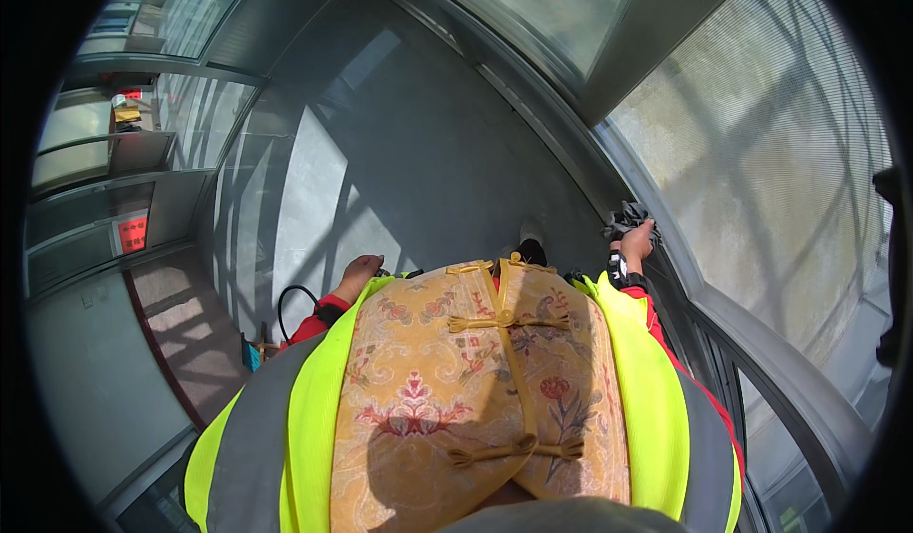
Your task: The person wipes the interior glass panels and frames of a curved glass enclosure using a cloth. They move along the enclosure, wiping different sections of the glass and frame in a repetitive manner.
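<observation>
My right hand (pixel 637 244) grips a crumpled dark grey cloth (pixel 625 218) at the metal window frame (pixel 653 208) on my right. Whether the cloth presses on the frame or only lies close to it, I cannot tell. My left hand (pixel 360 276) is at my left side, above the sunlit floor. Its fingers are bent and partly turned from view, so whether anything small is inside them does not show. A black cable (pixel 289 297) loops near the left wrist.
Ribbed glazing (pixel 742 126) fills the right side. Before me lies a smooth grey floor (pixel 428 119) with slanting shadows, and one shoe (pixel 531 232) shows. Glass partitions (pixel 207 116) line the left, near a teal object (pixel 250 353) and a red sign with writing (pixel 133 233).
</observation>
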`<state>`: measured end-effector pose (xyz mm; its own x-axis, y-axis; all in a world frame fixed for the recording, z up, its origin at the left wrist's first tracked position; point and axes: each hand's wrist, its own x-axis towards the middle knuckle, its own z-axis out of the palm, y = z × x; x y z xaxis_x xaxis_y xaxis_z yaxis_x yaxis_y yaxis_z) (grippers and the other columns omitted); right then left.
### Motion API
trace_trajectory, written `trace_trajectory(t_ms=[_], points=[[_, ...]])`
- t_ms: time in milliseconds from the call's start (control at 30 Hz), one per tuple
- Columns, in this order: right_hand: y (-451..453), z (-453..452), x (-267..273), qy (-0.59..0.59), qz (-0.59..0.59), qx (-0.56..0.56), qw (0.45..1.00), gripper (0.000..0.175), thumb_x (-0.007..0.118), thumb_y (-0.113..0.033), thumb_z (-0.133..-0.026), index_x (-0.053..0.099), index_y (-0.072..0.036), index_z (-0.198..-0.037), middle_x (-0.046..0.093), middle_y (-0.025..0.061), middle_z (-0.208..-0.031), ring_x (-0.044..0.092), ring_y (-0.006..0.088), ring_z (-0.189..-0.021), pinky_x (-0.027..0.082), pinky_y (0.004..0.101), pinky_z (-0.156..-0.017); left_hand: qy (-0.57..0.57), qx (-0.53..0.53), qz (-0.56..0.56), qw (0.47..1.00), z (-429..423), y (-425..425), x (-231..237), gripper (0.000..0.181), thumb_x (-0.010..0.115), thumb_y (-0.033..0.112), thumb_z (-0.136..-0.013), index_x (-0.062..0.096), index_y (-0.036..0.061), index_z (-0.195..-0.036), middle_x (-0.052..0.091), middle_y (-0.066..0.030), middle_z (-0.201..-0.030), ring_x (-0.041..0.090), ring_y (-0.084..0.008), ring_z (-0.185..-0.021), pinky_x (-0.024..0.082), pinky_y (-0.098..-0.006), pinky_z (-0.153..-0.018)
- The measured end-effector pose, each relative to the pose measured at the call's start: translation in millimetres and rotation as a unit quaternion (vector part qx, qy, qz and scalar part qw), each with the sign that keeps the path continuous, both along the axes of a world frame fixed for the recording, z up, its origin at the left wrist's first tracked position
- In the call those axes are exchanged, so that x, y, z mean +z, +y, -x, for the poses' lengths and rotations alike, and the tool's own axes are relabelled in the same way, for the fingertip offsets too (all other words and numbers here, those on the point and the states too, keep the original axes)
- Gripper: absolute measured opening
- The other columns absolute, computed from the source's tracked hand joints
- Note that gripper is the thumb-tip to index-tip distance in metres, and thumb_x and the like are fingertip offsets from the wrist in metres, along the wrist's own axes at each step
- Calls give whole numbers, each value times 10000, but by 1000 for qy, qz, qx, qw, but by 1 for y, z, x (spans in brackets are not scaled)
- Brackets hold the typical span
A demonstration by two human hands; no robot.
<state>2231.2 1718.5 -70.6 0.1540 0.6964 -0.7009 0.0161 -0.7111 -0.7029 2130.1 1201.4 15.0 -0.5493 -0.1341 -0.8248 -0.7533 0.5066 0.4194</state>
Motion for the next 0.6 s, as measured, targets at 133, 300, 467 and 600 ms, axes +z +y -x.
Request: trace_trajectory(t_ms=[133, 300, 467, 600], points=[[-18, 56, -3, -51, -15, 4, 999, 614, 607, -432, -826, 449, 83, -1119, 588, 199, -1077, 619, 276, -852, 505, 380, -709, 19, -81, -8, 996, 24, 24, -7, 299, 601, 303, -867, 605, 23, -972, 653, -54, -772, 591, -117, -645, 477, -265, -595], [-27, 79, -3, -112, 16, 34, 993, 747, 614, -509, -787, 411, 115, -1144, 550, 270, -1138, 579, 357, -999, 467, 398, -834, 23, -72, -90, 993, 55, 37, -3, 272, 593, 299, -886, 583, 37, -961, 656, -54, -761, 591, -98, -634, 486, -248, -578], [-33, 110, 0, -189, 56, 84, 977, 739, 613, -524, -777, 435, 69, -1181, 569, 219, -1144, 572, 348, -1010, 472, 456, -819, -54, -74, -198, 976, 92, 10, -40, 243, 581, 312, -893, 589, 69, -884, 617, 0, -720, 535, -78, -590, 452, -233, -558], [-48, 168, -23, 35, 70, 46, 996, 398, 550, -430, -843, 583, -59, -983, 636, 133, -935, 604, 301, -717, 468, 431, -568, 13, -95, -90, 991, 138, -31, -59, 214, 563, 269, -890, 609, 71, -822, 595, -5, -730, 543, -76, -672, 436, -234, -606]])
